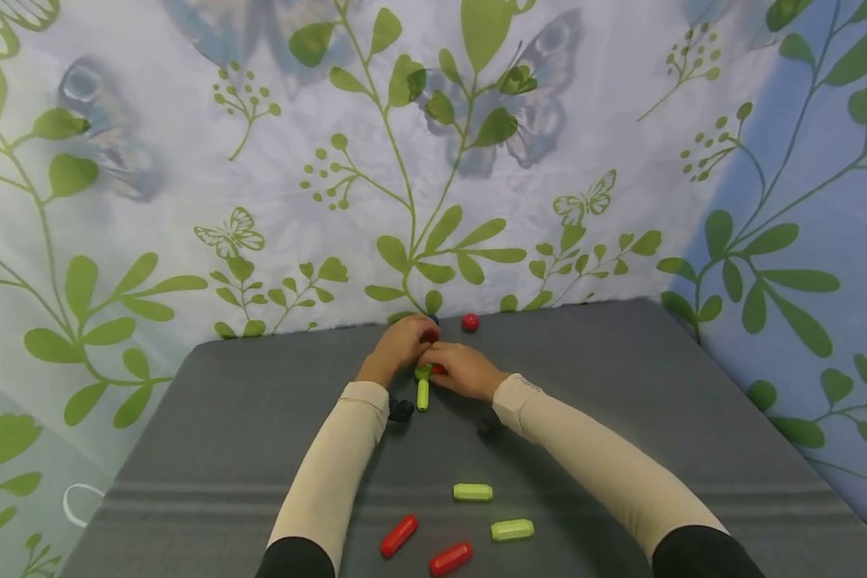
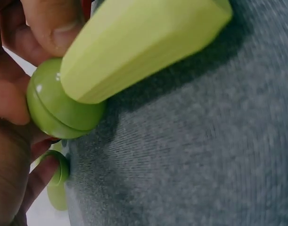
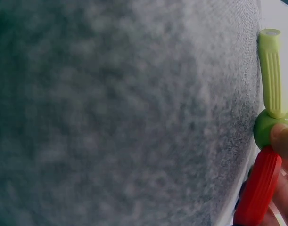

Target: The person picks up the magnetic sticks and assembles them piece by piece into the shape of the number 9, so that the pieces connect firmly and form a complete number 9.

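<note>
Both hands meet at the back of the grey table. My right hand (image 1: 466,371) pinches a green ball (image 3: 262,128) with its thumb against it; a red stick (image 3: 259,186) and a yellow-green stick (image 3: 271,77) join at that ball. My left hand (image 1: 399,343) has its fingers curled about the far side of this piece. In the left wrist view, a digit touches the green ball (image 2: 63,108), and a finger lies over a second green ball (image 2: 62,167). Something reddish shows under the left fingertips in the head view, mostly hidden.
A red ball (image 1: 470,323) sits at the back edge, with part of a blue ball (image 1: 434,319) beside the left hand. Two yellow-green sticks (image 1: 473,492) (image 1: 512,530) and two red sticks (image 1: 400,536) (image 1: 451,559) lie in front. A printed cloth (image 1: 433,185) hangs behind.
</note>
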`<state>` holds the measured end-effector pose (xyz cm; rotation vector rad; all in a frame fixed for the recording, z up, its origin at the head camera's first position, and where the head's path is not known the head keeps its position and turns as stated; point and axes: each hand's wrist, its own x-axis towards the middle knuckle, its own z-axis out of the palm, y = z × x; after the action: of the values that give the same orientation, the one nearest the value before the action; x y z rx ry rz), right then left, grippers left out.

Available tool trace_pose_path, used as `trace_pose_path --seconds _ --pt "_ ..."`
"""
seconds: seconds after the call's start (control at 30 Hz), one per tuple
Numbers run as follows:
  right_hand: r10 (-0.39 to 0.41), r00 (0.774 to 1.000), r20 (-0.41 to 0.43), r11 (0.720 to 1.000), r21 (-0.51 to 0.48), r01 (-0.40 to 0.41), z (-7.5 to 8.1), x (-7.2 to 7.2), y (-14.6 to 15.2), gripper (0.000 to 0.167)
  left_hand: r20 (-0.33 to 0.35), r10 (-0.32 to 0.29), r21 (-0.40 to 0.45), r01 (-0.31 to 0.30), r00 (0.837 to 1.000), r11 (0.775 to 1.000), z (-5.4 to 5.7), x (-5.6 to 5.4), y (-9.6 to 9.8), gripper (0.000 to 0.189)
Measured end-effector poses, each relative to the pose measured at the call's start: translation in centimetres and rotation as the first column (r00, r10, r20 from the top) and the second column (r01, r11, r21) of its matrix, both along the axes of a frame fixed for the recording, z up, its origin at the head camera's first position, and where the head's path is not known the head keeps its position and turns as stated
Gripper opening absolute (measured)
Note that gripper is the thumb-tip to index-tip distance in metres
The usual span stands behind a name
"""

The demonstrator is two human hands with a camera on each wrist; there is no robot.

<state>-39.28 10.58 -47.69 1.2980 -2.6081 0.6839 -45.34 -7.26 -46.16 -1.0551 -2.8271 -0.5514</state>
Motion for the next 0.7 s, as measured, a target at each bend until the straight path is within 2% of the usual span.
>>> trace_pose_path --seconds 0.1,0.23,0.4,0.53,0.7 --pt "-0.007 1.0 0.007 1.0 -0.008 0.007 0.2 0.0 -0.1 0.023 -0.016 0.019 0.012 -0.019 1.0 1.0 0.1 0.1 -0.2 0.018" --pt "-0.011 1.0 0.023 1.0 -0.006 0.011 0.3 0.1 -0.3 0.022 -0.051 0.035 0.047 -0.033 0.998 0.998 -0.4 0.1 -0.8 0.017" --pt "-0.001 0.999 0.046 1.0 -0.006 0.001 0.3 0.1 -0.4 0.022 -0.069 0.067 0.191 -0.053 0.995 0.98 -0.4 0.9 -2.3 0.018" --pt "-0.025 0.998 0.066 1.0 -0.003 0.025 0.4 -0.1 -0.3 0.024 -0.063 0.04 0.29 -0.02 0.997 0.957 0.3 2.2 -3.9 0.018" --pt "-0.025 0.998 0.063 1.0 0.0 0.025 0.3 -0.4 -0.3 0.023 -0.064 0.001 0.328 0.02 0.998 0.944 0.9 4.8 -6.2 0.02"
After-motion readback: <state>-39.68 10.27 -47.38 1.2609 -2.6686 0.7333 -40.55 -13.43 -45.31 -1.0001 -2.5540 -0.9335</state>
